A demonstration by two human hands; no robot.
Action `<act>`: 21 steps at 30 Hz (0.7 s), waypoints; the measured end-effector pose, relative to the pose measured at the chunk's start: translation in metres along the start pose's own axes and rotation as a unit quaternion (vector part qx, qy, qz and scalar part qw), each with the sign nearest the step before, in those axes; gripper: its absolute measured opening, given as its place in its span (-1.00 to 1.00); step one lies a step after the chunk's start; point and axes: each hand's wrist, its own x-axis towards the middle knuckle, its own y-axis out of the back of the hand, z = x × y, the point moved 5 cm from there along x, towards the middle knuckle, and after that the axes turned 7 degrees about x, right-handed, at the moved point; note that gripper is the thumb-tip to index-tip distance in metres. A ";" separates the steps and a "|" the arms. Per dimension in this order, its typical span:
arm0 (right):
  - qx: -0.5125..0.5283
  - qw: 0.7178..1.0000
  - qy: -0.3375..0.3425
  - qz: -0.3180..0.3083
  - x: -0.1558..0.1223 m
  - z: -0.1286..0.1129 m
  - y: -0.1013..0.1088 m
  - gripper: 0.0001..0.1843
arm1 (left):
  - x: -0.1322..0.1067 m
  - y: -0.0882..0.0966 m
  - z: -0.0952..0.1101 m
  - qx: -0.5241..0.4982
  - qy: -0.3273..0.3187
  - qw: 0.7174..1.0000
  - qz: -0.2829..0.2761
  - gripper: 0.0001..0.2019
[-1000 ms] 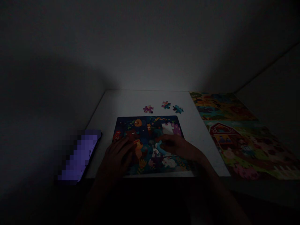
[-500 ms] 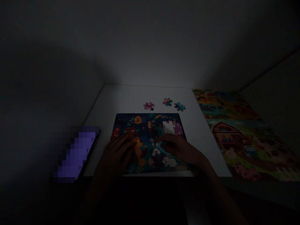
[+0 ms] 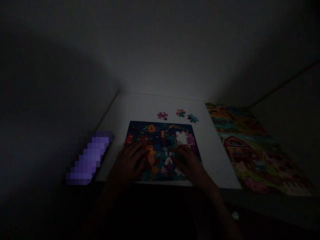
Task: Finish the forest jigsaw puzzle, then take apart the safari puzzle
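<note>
A dark forest-animal jigsaw puzzle (image 3: 152, 166) lies in front of me, mostly assembled, with a white gap (image 3: 181, 137) in its upper right part. My left hand (image 3: 131, 158) rests on the left side of the puzzle with its fingers stretched out. Over the right side, just below the gap, is my right hand (image 3: 186, 158), its fingers slightly bent and apart against the surface. I see no piece in it, though its underside is hidden. Beyond the far edge lie three loose pieces: a purple piece (image 3: 162, 115), a pink-and-teal piece (image 3: 180, 113) and a blue piece (image 3: 192, 118).
The white table (image 3: 217, 166) meets walls at the back and left. To the left is a device (image 3: 90, 160) with a blurred purple screen. On the right lie a farm picture (image 3: 260, 163) and, behind it, a savanna-animal picture (image 3: 232, 116). The light is very dim.
The view has shifted slightly. My right hand has moved a little nearer on the puzzle, and its fingers lie flatter. My left hand stays on the left side.
</note>
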 end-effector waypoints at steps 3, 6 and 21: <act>-0.022 1.000 0.002 0.018 -0.003 0.002 -0.003 -0.69 | 0.000 0.000 0.000 -0.004 -0.003 1.000 0.009 -0.66; -0.042 0.998 0.007 0.036 -0.005 0.002 -0.007 -0.69 | -0.001 0.000 0.000 -0.001 -0.004 1.000 0.023 -0.68; -0.106 0.992 0.033 0.053 -0.006 -0.010 -0.010 -0.75 | -0.010 0.019 0.008 0.034 -0.074 0.990 0.111 -0.75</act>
